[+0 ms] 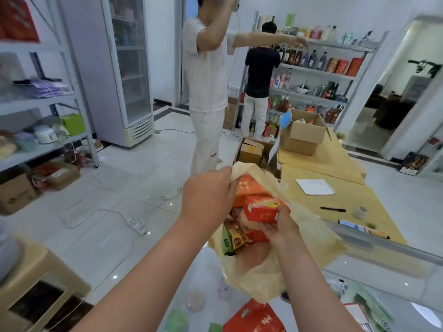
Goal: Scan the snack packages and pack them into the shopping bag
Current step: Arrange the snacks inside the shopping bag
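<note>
My left hand (208,195) grips the upper edge of a pale yellow plastic shopping bag (311,238) and holds its mouth up and wide. My right hand (279,228) holds a small red snack box (263,209) from below, inside the bag's mouth. Deeper in the bag lie an orange box (249,190) and an orange and green snack packet (233,240). A red pouch (254,319) lies on the glass counter below the bag.
A glass counter (371,267) runs along the right, then wooden tables (335,212) with a paper sheet (314,186), a pen (333,209) and a cardboard box (302,135). Two people (208,92) stand ahead near shelves. A beige stool (36,279) stands at lower left.
</note>
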The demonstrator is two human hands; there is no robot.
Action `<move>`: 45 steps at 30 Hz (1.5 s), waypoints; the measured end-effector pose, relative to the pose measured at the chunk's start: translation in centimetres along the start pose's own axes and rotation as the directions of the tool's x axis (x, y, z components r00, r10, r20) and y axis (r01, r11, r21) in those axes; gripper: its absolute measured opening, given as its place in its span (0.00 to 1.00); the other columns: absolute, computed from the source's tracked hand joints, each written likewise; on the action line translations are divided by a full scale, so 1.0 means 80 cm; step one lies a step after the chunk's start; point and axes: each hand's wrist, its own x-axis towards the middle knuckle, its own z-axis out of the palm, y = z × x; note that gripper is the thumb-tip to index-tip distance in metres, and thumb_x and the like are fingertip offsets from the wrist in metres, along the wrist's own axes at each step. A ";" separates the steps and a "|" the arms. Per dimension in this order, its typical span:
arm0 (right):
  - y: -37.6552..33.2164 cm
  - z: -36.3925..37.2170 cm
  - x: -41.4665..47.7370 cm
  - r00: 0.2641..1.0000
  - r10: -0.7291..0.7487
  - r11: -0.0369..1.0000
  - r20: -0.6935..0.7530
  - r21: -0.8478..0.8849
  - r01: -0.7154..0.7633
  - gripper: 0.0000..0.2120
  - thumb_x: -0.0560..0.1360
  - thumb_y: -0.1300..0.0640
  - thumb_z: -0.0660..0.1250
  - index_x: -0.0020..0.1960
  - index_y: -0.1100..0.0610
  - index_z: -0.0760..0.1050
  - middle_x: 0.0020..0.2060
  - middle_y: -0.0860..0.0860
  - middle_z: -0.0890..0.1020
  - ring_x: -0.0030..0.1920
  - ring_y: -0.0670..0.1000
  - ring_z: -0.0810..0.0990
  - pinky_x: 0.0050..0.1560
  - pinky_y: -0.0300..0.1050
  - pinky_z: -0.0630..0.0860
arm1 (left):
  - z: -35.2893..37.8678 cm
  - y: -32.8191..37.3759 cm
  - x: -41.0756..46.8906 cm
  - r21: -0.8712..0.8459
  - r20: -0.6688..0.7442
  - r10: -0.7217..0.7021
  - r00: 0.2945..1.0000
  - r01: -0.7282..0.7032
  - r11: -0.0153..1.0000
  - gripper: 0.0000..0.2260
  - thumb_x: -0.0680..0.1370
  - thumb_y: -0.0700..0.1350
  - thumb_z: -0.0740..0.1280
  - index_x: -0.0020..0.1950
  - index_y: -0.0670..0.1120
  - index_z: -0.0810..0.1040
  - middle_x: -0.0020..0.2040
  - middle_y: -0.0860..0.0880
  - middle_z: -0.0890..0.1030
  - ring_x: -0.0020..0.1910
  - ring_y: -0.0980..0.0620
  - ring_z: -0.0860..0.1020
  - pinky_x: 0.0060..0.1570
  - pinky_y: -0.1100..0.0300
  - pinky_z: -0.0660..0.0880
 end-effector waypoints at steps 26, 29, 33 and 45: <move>-0.105 -0.101 -0.088 0.964 -0.264 0.959 -0.030 -0.112 0.259 0.09 0.74 0.66 0.58 0.38 0.58 0.71 0.27 0.51 0.73 0.26 0.49 0.70 0.25 0.38 0.67 | 0.038 0.142 0.002 -0.010 0.230 0.069 0.971 -0.069 0.998 0.25 0.75 0.69 0.53 0.45 0.50 0.77 0.40 0.51 0.80 0.47 0.48 0.75 0.46 0.54 0.66; -0.137 -0.146 -0.089 0.931 -0.361 0.915 -0.044 -0.208 0.345 0.11 0.75 0.67 0.56 0.39 0.57 0.71 0.28 0.52 0.74 0.25 0.49 0.69 0.26 0.38 0.65 | 0.048 0.177 -0.004 -0.074 0.267 0.121 0.956 -0.105 0.992 0.21 0.79 0.63 0.52 0.46 0.49 0.76 0.39 0.51 0.78 0.44 0.49 0.74 0.42 0.55 0.67; -0.145 -0.223 -0.060 0.878 -0.478 0.783 -0.016 -0.461 0.418 0.12 0.77 0.67 0.57 0.41 0.56 0.73 0.37 0.55 0.79 0.30 0.50 0.74 0.27 0.40 0.70 | 0.070 0.225 -0.022 -0.207 0.390 0.193 0.900 -0.118 0.971 0.19 0.80 0.60 0.54 0.47 0.48 0.76 0.42 0.50 0.78 0.45 0.49 0.76 0.43 0.57 0.72; -0.079 -0.368 0.002 0.901 -0.052 -0.208 0.431 -0.887 0.412 0.31 0.67 0.40 0.72 0.65 0.49 0.67 0.59 0.50 0.71 0.60 0.52 0.70 0.58 0.45 0.70 | 0.099 0.350 -0.054 -0.114 0.601 0.149 0.785 -0.100 0.988 0.13 0.80 0.57 0.57 0.53 0.51 0.76 0.43 0.52 0.75 0.44 0.50 0.72 0.38 0.59 0.65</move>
